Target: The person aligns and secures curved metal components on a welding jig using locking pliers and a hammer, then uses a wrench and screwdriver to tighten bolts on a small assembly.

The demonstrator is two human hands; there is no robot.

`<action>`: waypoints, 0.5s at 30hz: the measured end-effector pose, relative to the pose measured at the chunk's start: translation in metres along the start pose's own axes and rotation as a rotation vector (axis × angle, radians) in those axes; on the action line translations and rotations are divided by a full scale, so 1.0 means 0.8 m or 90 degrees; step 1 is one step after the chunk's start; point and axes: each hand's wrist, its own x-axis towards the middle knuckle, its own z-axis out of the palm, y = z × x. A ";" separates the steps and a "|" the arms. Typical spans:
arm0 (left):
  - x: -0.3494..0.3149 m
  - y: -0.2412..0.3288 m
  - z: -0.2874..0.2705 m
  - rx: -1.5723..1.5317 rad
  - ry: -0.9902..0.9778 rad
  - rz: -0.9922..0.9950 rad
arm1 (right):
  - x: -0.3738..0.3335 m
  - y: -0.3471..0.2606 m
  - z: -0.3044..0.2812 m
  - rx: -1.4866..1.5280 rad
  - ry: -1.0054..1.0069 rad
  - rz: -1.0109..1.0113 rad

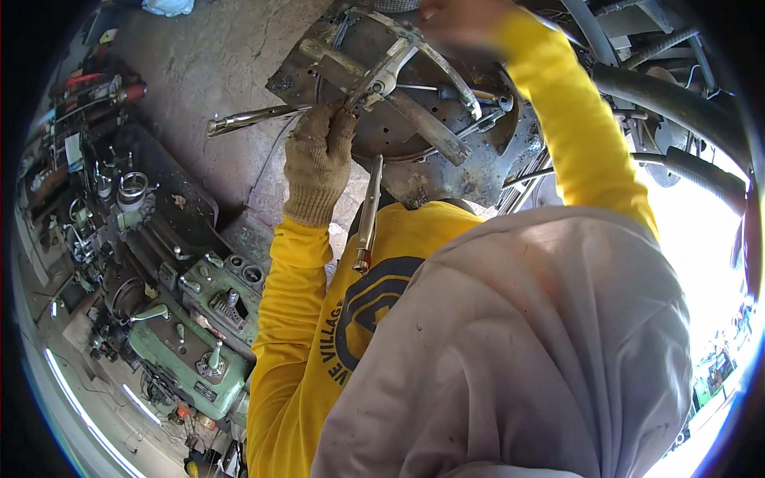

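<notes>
My left hand, in a brown knitted glove, is closed with its fingertips pinching the lower end of a narrow metal piece. That piece lies among crossed flat steel bars and a curved metal arm over a dark, perforated steel plate. A shiny long-handled tool sticks out left of the glove. Another shiny metal handle points down toward my yellow shirt. My bare right hand is at the top edge, beyond the bars, its fingers smeared by motion.
A screwdriver-like tool lies on the plate's right side. To the left stands a green lathe with levers and knobs. Pipes and frames crowd the right. Grey cloth covers much of the lower view.
</notes>
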 end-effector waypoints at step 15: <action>-0.004 -0.005 -0.001 -0.013 0.049 0.019 | -0.110 -0.077 0.022 0.159 0.047 0.300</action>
